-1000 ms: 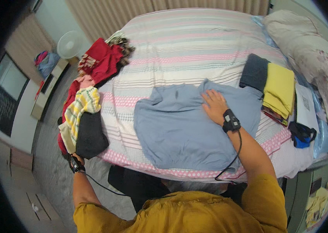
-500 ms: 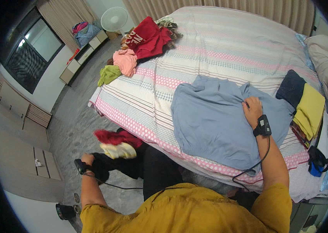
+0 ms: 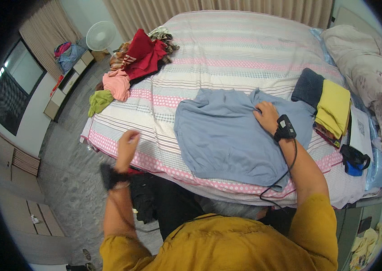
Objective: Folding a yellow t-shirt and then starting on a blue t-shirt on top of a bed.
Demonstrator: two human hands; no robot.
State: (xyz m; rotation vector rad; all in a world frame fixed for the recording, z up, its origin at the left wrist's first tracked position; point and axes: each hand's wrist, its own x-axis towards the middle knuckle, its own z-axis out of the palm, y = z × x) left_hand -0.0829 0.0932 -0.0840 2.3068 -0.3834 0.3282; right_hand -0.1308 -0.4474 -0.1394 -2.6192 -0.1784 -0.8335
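A blue-grey top [image 3: 229, 135] lies spread on the bed near its front edge, with creases along its upper side. My right hand [image 3: 268, 117] rests on the upper right part of this top, fingers curled into the cloth. Above the bed's left front edge is my left hand [image 3: 127, 142], raised with fingers pointing up, a little blurred and holding nothing. Dark clothing [image 3: 143, 198] hangs or lies beside my leg below that hand, partly hidden by my forearm.
Folded clothes, a yellow one [image 3: 334, 108] and a dark blue one [image 3: 307, 86], lie at the right. A heap with a red garment [image 3: 146, 54], a pink one [image 3: 117, 84] and a green one [image 3: 99, 102] sits at the bed's far left. A fan [image 3: 100, 36] stands behind.
My left hand has come up from the dark, red and pale yellow clothes beside the bed and let them go. My right hand stays on the blue-grey top. The view has shifted right.
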